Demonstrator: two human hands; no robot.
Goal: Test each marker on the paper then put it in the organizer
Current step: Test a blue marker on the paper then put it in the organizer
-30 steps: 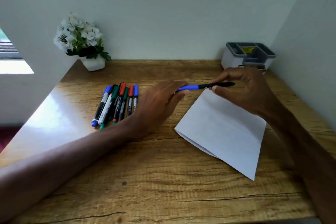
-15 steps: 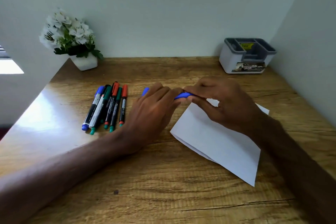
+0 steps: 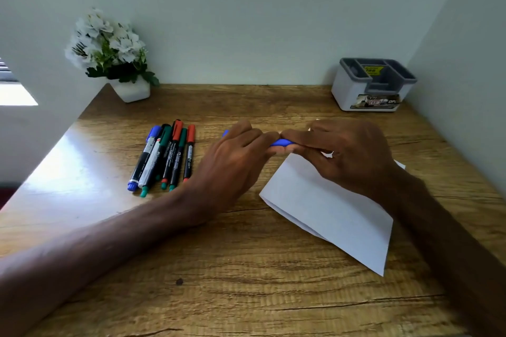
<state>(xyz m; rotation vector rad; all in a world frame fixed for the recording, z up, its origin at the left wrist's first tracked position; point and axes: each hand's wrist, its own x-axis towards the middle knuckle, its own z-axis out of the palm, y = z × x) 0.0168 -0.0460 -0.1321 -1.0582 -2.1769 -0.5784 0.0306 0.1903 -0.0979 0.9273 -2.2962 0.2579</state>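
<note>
The paper (image 3: 328, 208) lies skewed on the counter (image 3: 246, 268), folded, its visible face unmarked, so the test looks not yet made. Over its far left corner the hands meet end to end. The left grip (image 3: 235, 161) is curled round one end of the marker (image 3: 280, 142), whose blue tip pokes out past the knuckles, left of the paper. The right grip (image 3: 353, 156) is closed round the other end, with only a short blue stretch showing between them. This reads as the cap being worked; the fingers hide which end is the cap and whether it is seated. To do it well, pull straight along the barrel rather than bending it, hold the body firmly, and keep the cap in hand for closing after a short stroke on the paper just below. The other markers (image 3: 164, 156) lie in a row left of the paper, well apart from it. The organizer (image 3: 356, 93) stands far beyond the paper, to its right, seemingly holding no marker; a plant (image 3: 109, 46) sits beyond the paper, far left.
</note>
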